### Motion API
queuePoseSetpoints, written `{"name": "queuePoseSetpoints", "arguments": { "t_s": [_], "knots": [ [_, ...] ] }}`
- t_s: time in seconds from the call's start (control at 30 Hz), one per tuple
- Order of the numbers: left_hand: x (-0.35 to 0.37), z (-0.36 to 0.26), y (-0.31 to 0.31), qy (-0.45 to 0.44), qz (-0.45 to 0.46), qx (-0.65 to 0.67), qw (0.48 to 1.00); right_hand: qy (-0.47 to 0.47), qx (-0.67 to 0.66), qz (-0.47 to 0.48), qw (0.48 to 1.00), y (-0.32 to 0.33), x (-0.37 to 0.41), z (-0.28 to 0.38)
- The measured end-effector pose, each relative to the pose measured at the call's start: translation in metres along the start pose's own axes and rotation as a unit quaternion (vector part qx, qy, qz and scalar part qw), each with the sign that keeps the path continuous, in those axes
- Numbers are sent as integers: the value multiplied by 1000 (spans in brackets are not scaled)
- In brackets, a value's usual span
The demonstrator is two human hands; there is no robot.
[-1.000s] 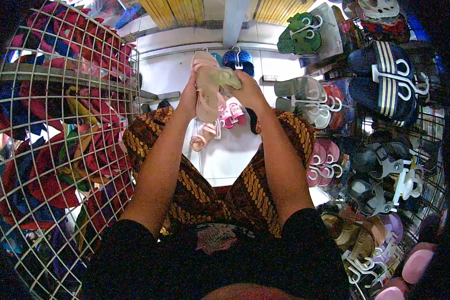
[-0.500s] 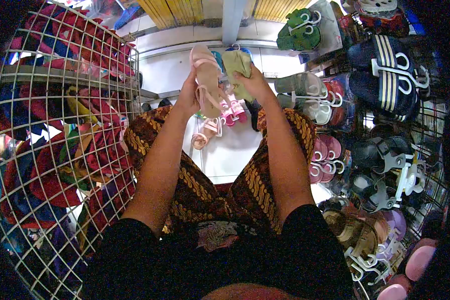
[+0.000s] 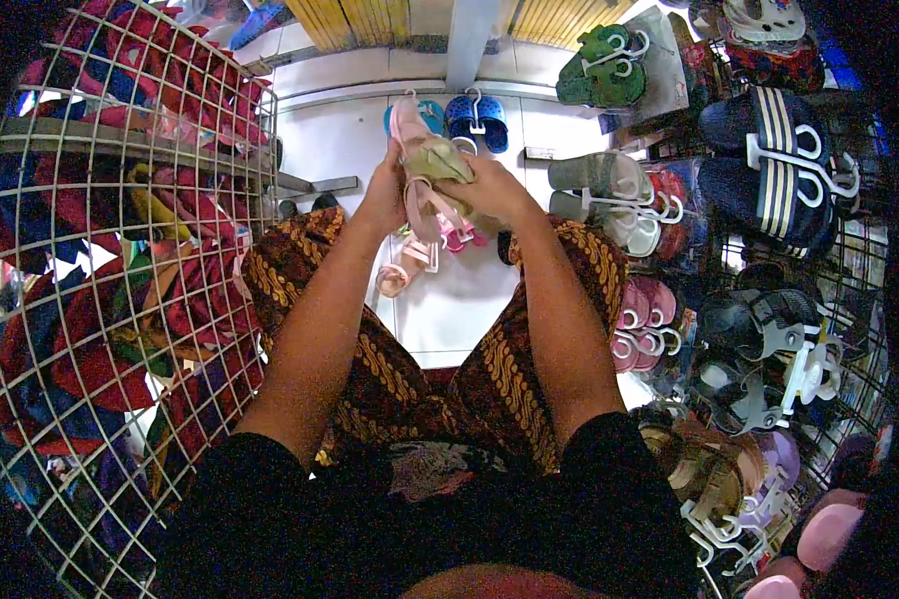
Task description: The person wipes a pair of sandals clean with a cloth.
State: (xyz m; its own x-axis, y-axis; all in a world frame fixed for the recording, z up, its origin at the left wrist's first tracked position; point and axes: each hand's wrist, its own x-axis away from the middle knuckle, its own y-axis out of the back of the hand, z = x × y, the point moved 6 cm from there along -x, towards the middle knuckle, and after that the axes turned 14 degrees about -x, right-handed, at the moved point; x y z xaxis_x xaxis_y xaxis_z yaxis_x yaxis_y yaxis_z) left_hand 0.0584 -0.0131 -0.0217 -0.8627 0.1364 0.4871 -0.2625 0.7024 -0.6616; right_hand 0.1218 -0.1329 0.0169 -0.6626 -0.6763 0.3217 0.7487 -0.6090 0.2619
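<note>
A light pink strappy sandal (image 3: 424, 211) is upright in my left hand (image 3: 384, 192), whose fingers are wrapped round its left side. My right hand (image 3: 488, 190) grips a pale green cloth (image 3: 438, 160) and presses it against the upper part of the sandal. The cloth covers part of the sandal's insole. Below the held sandal, another peach-pink sandal (image 3: 394, 281) lies on the white floor, beside bright pink footwear (image 3: 458, 238) partly hidden behind my hands.
On the left stands a wire grid (image 3: 120, 240) with red and dark items behind it. Blue clogs (image 3: 476, 122) on a hanger lie ahead on the floor. Black striped slides (image 3: 775, 165), green sandals (image 3: 603, 68) and several other hanging pairs line the right side.
My right hand has moved left with the green cloth, from beside the sandal onto it. The blue clogs behind are now more exposed.
</note>
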Motion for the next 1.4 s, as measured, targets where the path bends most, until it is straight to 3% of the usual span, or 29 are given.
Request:
{"name": "queuePoseSetpoints", "arguments": {
  "t_s": [0.03, 0.13, 0.2, 0.27, 0.3, 0.4, 0.43, 0.53, 0.63, 0.73, 0.77, 0.83, 0.97, 1.07, 1.13, 1.17, 1.4],
  "knots": [
    [1, -2, 0, -12, -8, -24, 1000, -23, -4, 23, 999, 0, 3, 3],
    [2, 0, -1, -14, -15, -50, 999, 11, -23, -65, 998, 8, -4, 1],
    [2, 1, -3, -9, -15, -50, 999, 1, -15, -55, 998, 7, -6, -5],
    [2, -11, -4, -67, -15, -22, 997, 4, 12, -40, 999, 4, -6, -10],
    [4, -18, -3, -95, -16, -9, 995, 17, -41, -67, 997, 11, -8, -11],
    [-2, -25, 31, -146, 15, -24, 989, -28, -40, -172, 984, 42, -13, -23],
    [9, -33, 23, -152, -66, 11, 986, -40, -42, -142, 988, 42, -13, -23],
    [23, -53, 16, -266, -229, -125, 928, -66, -17, -40, 997, 33, -5, -22],
    [14, -52, 26, -297, -227, -137, 917, -72, 69, 41, 994, 18, 2, -16],
    [0, -35, 32, -227, -158, -165, 947, -72, 154, 13, 985, 9, -1, -9],
    [-5, -34, 29, -270, -140, -181, 935, -59, 148, -29, 987, 8, -2, -4],
    [-1, -35, 17, -272, -141, -200, 931, -35, 134, -110, 984, 9, 3, 19],
    [10, -49, 14, -285, -177, -211, 918, -48, 166, -5, 985, 5, 0, -8],
    [16, -49, 16, -238, -185, -134, 944, -58, 181, 79, 979, -4, 6, -8],
    [14, -45, 21, -255, -199, -148, 935, -76, 166, 136, 974, -8, 12, 2],
    [13, -45, 24, -265, -206, -156, 929, -156, 109, 155, 969, -12, 12, -18],
    [16, -49, 27, -290, -239, -166, 912, -161, -68, 208, 962, -19, 10, -4]
  ]
}}
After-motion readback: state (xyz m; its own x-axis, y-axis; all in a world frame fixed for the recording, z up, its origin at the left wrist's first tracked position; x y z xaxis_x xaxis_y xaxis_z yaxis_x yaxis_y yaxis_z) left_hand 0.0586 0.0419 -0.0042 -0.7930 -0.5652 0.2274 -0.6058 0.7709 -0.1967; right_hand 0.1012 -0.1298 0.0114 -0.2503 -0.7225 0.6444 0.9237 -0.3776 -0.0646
